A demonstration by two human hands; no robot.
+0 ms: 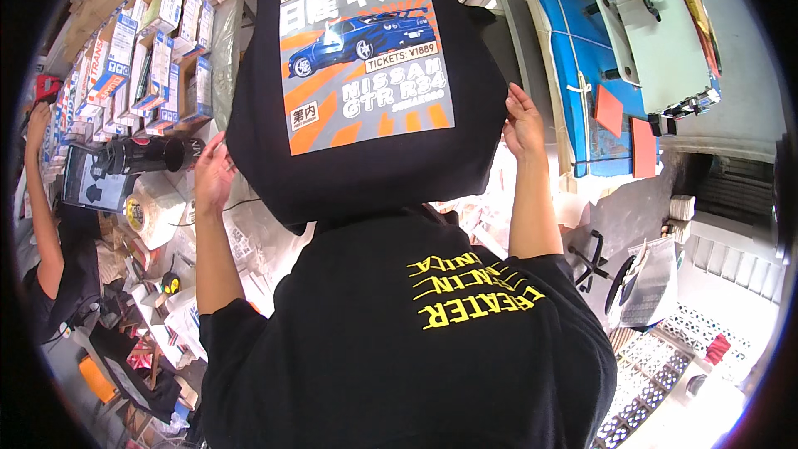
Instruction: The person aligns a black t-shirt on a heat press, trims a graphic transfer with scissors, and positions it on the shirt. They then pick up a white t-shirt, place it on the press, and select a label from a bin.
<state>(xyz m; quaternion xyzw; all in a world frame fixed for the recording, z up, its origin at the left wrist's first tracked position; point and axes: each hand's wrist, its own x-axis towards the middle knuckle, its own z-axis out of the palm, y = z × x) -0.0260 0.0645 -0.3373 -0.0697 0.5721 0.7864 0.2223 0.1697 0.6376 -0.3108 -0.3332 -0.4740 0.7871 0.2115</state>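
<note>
A black T-shirt (368, 181) is spread out before me with its printed side up. Its large print (368, 62) shows a blue car over grey and orange rays, with white lettering. At the shirt's left edge, my left hand (215, 174) pinches the fabric between thumb and fingers. My right hand (523, 121) grips the opposite edge, a little farther up. The lower edge of the shirt hangs close to my chest. What supports the shirt underneath is mostly hidden by it.
Stacked cardboard boxes (124, 62) line the left, near a black cup-shaped object (149, 154), a screen (96, 178) and a tape roll (134, 213). Another person's arm (40, 187) reaches in at far left. A blue-topped machine (576, 75) with orange pads (643, 146) stands to the right.
</note>
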